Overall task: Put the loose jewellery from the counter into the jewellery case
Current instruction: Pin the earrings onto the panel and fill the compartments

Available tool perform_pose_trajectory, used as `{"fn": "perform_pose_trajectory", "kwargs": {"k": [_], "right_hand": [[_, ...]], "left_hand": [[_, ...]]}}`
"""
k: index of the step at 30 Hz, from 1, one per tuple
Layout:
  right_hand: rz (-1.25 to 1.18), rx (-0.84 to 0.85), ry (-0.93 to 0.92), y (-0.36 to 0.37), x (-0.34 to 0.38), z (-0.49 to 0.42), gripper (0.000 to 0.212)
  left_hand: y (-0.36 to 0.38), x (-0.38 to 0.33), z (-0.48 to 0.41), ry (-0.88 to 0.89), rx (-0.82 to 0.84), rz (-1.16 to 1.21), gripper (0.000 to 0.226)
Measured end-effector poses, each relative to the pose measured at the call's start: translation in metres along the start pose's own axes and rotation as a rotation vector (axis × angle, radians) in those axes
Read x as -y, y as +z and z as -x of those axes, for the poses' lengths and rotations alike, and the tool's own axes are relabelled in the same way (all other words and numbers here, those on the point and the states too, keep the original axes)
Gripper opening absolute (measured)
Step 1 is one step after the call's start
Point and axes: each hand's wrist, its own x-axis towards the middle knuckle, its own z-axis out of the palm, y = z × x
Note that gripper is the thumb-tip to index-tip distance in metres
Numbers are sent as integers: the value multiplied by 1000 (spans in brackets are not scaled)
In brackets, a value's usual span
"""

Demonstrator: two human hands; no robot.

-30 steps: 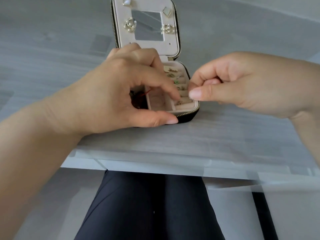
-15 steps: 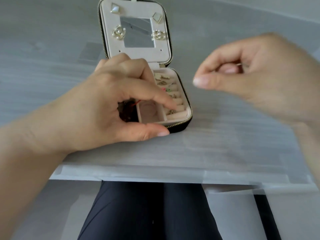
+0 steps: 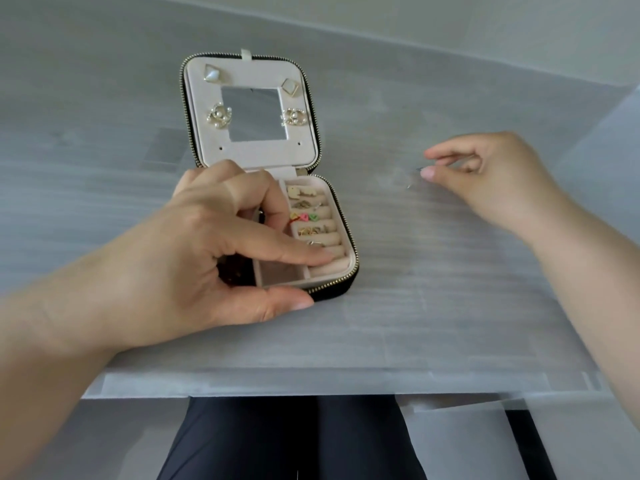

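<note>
— Where is the case (image 3: 334,293) found?
— It is set open on the grey surface (image 3: 433,289), left of middle, with the lid (image 3: 256,152) laid back on the far side. A mirror (image 3: 254,114) is set in the lid, and four earrings (image 3: 219,115) are pinned round it.

— How is it held?
— It is gripped by the left hand (image 3: 214,251). The thumb is pressed to the near wall, the forefinger is laid straight across to the rolls (image 3: 334,239) at the right, and the other fingers are bent down into the left side.

— What is stored there?
— That cannot be told. The left compartments are hidden by the hand, and only a dark shape (image 3: 235,271) is glimpsed under the fingers. The pink lining of one near pocket (image 3: 280,273) is shown. On the rolls small pieces (image 3: 304,192), gold and coloured, are made out, too blurred to be named.

— And the right hand (image 3: 491,174)?
— It is held well to the right of the case, fingers curled, thumb and forefinger tips close but not joined. A thin sliver (image 3: 418,169) is seen just beside the thumb tip. Whether it is pinched or lies on the surface cannot be told, as that part is smeared.

— Is anything cut off?
— Both forearms are cut by the frame edges. Dark clothing (image 3: 294,438) is seen below the surface's near edge.
</note>
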Motion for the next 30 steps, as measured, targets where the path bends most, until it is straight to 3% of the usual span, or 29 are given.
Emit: {"fn": "perform_pose_trajectory", "kwargs": {"k": [9,11,15,18,22,26,30], "right_hand": [[51,-83,-58,8,4,-2,3],[-142,-62,-25,2,19,8,7],[-669,261,-42,-18,77,50,7],[-775,429,-91,-17,99,72,11],[-657,408,-142,-4,94,76,19],[-374,312,-282,2,91,77,10],[-218,342,-294,-1,95,71,5]], "left_hand": [[-2,-1,0,-21,-2,-6,50],[-3,-3,0,-49,-5,16,47],[-4,-5,0,-67,-6,29,41],[-5,-6,0,-59,-13,35,38],[-4,-6,0,-54,-14,45,38],[-4,-6,-1,-38,-10,42,37],[-3,-5,-1,-30,-8,44,38]]}}
